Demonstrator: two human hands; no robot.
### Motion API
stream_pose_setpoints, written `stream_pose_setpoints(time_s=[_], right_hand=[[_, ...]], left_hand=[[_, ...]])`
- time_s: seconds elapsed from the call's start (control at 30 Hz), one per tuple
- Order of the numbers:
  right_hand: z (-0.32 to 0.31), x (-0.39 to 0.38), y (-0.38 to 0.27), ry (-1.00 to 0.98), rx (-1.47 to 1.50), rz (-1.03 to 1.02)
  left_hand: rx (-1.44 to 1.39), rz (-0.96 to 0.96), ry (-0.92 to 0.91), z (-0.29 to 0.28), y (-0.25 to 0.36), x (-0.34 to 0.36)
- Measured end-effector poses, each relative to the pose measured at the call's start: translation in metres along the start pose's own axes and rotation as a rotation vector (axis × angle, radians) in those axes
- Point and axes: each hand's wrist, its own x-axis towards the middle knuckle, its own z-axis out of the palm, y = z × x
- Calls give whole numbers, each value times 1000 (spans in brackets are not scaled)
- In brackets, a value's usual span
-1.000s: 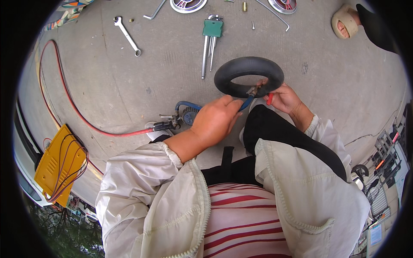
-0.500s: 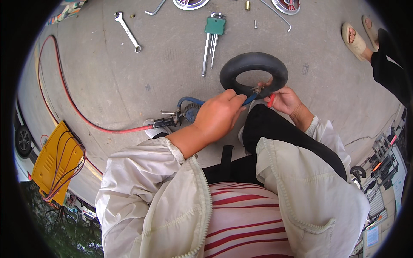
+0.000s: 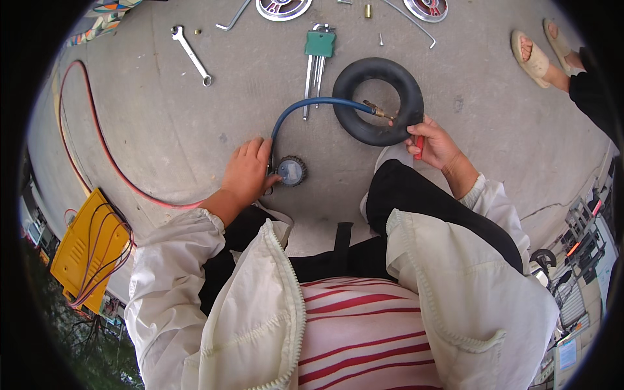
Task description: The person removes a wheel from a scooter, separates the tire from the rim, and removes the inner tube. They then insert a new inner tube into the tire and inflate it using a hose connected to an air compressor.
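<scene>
My left hand (image 3: 248, 168) is closed around the body of a tire inflator, whose round dial gauge (image 3: 292, 171) sticks out past my thumb. From the inflator a blue hose (image 3: 305, 103) arches over to a brass chuck (image 3: 376, 111) at the inner side of a black inner tube (image 3: 351, 78). The chuck appears to be on the tube's valve, which is mostly hidden. My right hand (image 3: 434, 146) pinches the tube's near right side, and a red piece (image 3: 418, 147) shows in its fingers; its kind is unclear.
A green-holdered hex key set (image 3: 320, 44) and a combination wrench (image 3: 192, 56) lie on the concrete beyond. Two small wheels (image 3: 426, 8) sit farther off. A red air hose (image 3: 107, 149) curves at left, near a yellow panel (image 3: 88, 253). Another person's sandaled feet (image 3: 530, 58) stand at right.
My left hand has left the chuck end of the blue hose and moved left onto the inflator. The tube has shifted slightly up and left, still in my right hand.
</scene>
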Motion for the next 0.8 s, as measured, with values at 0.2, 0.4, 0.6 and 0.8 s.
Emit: stream_pose_setpoints(time_s=[0.2, 0.4, 0.6, 0.8], right_hand=[[15, -2, -5, -49, -11, -24], [11, -4, -2, -30, -21, -57], [14, -2, -1, -6, -31, -41], [12, -4, -1, -8, -7, -40]], left_hand=[[86, -59, -310, 38, -21, -24], [140, 7, -277, 52, -38, -33], [82, 47, 73, 87, -59, -49], [110, 189, 181, 106, -80, -49]])
